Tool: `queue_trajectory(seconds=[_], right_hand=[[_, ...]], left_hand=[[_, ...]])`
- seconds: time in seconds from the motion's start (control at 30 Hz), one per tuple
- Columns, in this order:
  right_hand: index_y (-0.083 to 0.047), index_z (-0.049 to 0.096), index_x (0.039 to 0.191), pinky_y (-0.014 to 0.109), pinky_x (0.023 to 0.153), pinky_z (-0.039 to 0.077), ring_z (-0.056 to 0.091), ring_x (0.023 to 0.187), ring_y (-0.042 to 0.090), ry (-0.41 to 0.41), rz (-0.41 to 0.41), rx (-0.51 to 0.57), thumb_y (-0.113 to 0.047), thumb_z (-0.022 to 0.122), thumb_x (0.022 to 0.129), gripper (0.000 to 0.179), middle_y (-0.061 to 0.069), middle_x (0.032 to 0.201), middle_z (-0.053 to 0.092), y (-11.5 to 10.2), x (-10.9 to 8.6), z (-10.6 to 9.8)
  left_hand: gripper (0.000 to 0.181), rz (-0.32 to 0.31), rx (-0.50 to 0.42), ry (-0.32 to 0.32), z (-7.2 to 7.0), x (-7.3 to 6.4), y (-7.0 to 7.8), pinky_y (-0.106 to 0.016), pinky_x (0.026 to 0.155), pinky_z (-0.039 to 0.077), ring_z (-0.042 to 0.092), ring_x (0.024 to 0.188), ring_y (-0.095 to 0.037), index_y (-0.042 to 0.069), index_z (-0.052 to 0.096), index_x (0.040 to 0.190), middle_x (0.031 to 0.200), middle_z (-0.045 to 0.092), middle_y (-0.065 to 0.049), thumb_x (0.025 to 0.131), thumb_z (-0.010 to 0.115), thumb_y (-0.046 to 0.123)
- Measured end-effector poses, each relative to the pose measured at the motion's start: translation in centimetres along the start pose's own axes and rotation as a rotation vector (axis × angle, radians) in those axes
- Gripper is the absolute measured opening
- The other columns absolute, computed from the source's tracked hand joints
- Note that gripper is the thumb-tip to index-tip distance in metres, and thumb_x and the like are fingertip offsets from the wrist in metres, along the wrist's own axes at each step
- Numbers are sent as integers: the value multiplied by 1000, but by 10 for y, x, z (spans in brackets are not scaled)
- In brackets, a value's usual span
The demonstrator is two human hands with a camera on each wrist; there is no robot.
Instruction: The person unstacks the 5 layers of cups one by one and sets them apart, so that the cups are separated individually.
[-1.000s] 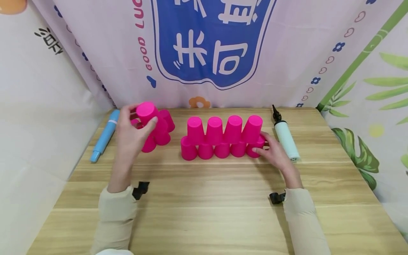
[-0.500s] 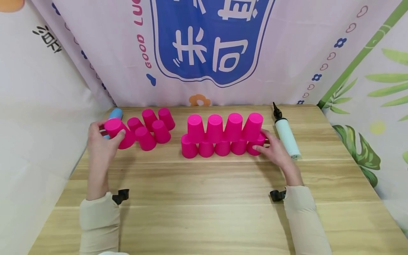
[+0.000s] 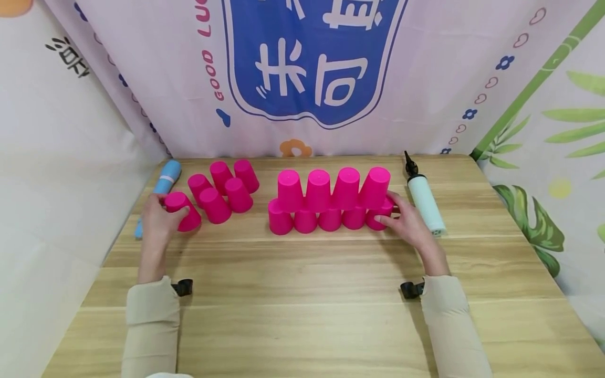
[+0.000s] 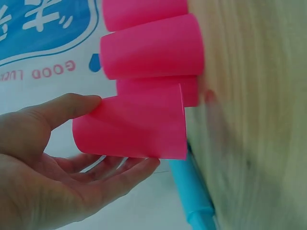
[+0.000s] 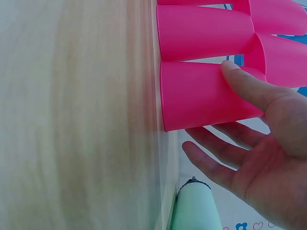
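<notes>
My left hand [image 3: 158, 220] grips an upside-down pink cup [image 3: 181, 211] between thumb and fingers at the left of the table. Its rim is down, close over the wood, as the left wrist view shows. Several more upside-down pink cups [image 3: 215, 206] stand in a loose group just right of it. In the middle, a row of pink cups [image 3: 304, 221] carries a second row [image 3: 319, 190] on top, all upside down. My right hand [image 3: 410, 223] holds the rightmost lower cup [image 5: 206, 96], its thumb on the near side and its fingers on the far side.
A blue pump [image 3: 165, 181] lies behind my left hand by the table's left edge. A pale green pump [image 3: 426, 205] with a black nozzle lies right of my right hand. A printed curtain [image 3: 179, 79] hangs behind the wooden table [image 3: 302, 315].
My left hand has carried the pink cup left from over the loose group and lowered it beside that group. The right hand stays at the lower row's end cup.
</notes>
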State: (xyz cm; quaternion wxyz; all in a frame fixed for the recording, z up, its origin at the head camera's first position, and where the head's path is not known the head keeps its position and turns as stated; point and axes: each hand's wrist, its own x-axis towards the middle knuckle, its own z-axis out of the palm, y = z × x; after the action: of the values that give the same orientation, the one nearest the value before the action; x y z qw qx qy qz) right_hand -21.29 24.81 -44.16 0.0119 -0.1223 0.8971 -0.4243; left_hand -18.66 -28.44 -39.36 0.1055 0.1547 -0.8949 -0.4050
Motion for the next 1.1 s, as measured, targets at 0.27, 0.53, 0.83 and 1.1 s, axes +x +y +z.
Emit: queue_trajectory(seconds=[0.27, 0.53, 0.83, 1.1], right_hand=[[-2, 32, 147, 53, 97, 45, 52, 118, 42, 1, 8, -8, -16, 71, 88, 72, 23, 137, 48, 2, 0, 1], [-2, 32, 147, 53, 97, 45, 52, 118, 42, -1, 10, -4, -17, 71, 88, 72, 23, 136, 48, 5, -3, 4], [-2, 33, 147, 53, 96, 45, 52, 118, 42, -2, 2, -1, -17, 71, 88, 72, 23, 136, 49, 4, -2, 4], [-1, 32, 146, 53, 97, 45, 51, 119, 42, 5, -2, -17, -18, 71, 88, 72, 24, 136, 48, 1, 0, -1]], left_hand=[[61, -28, 13, -76, 9, 1, -4, -51, 96, 42, 43, 116, -43, -13, 29, 135, 130, 41, -32, 90, 61, 12], [64, -31, 16, -131, 11, 1, -10, -54, 98, 42, 42, 118, -46, -13, 25, 138, 132, 39, -34, 91, 60, 12], [73, 65, 62, -106, -16, -15, 18, -61, 100, 34, 34, 123, -51, -10, 17, 145, 137, 32, -36, 92, 60, 16], [64, 240, -47, -32, -9, -48, 78, -54, 100, 41, 42, 128, -40, 2, 32, 145, 140, 41, -21, 92, 63, 19]])
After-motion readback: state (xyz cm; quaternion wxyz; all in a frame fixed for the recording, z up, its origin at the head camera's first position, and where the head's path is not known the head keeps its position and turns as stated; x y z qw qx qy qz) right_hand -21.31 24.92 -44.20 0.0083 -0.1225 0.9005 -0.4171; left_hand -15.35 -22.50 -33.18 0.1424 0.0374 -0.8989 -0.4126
